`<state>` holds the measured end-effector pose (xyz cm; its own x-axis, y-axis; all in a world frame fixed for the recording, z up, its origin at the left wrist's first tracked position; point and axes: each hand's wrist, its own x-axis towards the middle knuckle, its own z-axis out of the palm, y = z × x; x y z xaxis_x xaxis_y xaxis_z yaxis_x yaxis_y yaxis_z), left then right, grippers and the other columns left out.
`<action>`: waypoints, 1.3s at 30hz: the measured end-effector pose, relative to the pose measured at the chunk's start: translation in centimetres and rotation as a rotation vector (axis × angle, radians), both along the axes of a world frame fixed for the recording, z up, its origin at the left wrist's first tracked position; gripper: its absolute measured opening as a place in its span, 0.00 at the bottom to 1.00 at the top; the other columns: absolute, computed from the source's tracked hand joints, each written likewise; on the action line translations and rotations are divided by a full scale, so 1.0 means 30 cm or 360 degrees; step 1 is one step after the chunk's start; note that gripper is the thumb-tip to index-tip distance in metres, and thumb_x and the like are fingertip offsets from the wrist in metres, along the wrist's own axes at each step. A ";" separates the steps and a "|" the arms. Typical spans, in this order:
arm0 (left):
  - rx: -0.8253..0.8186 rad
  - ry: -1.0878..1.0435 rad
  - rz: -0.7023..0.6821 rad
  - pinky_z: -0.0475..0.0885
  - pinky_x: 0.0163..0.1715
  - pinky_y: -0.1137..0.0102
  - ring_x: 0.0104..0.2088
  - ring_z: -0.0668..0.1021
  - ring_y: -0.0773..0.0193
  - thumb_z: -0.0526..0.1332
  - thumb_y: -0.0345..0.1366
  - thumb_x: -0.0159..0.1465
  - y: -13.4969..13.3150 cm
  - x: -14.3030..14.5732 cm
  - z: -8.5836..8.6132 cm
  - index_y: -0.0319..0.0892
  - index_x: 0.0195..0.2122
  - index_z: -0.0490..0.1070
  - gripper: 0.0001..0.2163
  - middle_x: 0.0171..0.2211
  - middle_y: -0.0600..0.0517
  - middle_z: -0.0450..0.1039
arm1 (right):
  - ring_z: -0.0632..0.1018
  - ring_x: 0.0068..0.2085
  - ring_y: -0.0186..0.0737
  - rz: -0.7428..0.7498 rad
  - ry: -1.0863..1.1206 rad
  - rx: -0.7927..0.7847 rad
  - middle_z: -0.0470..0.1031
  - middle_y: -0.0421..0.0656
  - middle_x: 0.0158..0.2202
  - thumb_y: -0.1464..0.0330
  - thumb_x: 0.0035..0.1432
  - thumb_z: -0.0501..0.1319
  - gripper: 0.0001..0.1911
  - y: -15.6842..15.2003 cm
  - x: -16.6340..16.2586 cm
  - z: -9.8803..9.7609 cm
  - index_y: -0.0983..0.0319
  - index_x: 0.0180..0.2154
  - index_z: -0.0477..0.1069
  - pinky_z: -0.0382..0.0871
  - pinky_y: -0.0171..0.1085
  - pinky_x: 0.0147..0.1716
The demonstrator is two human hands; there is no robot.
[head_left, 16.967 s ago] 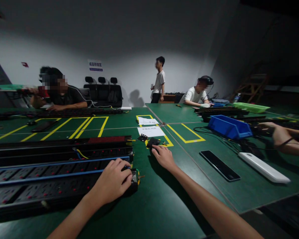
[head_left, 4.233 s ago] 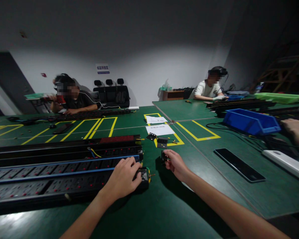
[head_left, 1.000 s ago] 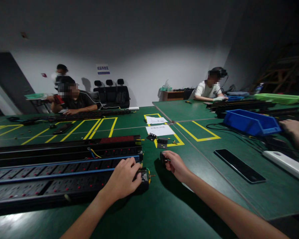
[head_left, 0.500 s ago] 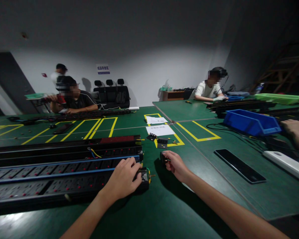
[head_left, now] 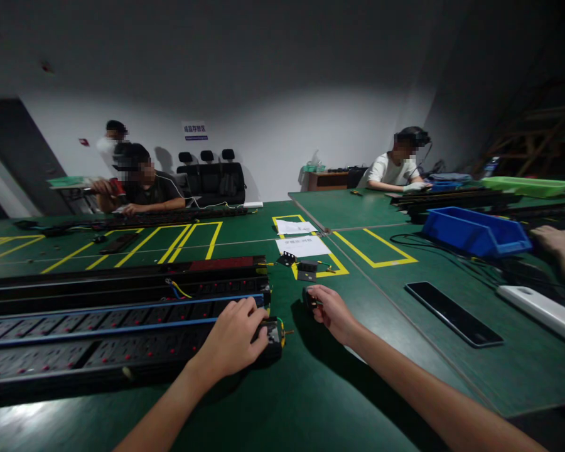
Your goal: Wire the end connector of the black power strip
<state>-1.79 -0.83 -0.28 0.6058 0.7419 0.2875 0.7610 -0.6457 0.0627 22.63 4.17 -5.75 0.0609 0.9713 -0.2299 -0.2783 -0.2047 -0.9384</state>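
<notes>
My left hand (head_left: 238,329) rests over the right end of the nearest black power strip (head_left: 136,345), its fingers curled across the top and its thumb along the near side. Sockets and red dots run along that strip. A brass-coloured stud and a green-yellow wire (head_left: 283,333) stick out of its end. Just right of this end, my right hand (head_left: 332,311) pinches a small black part (head_left: 307,299) above the table; fingers hide much of it. Beyond the right hand lie small black brackets (head_left: 307,271) with holes.
More black strips (head_left: 122,282) lie behind the nearest one. White papers (head_left: 304,245) sit in the middle. A phone (head_left: 452,314), a blue bin (head_left: 475,232) and a white bar-shaped object (head_left: 546,314) are at right. A person's hand (head_left: 560,248) shows at the right edge; other people sit across the table.
My hands and the parts they hold stay in the same place. Across the table at left, a co-worker's head and the hand with a red tool have shifted slightly.
</notes>
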 end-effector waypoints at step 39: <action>-0.0014 0.0006 0.0002 0.66 0.40 0.62 0.40 0.72 0.57 0.56 0.34 0.66 -0.004 0.002 0.012 0.42 0.45 0.73 0.09 0.39 0.48 0.69 | 0.60 0.16 0.25 0.0026 -0.0036 0.0011 0.61 0.32 0.20 0.63 0.48 0.64 0.11 -0.007 -0.004 0.009 0.60 0.28 0.64 0.49 0.28 0.14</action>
<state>-1.75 -0.96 0.06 0.6060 0.7450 0.2787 0.7620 -0.6443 0.0652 22.50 3.96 -5.48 0.0501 0.9737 -0.2221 -0.2537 -0.2027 -0.9458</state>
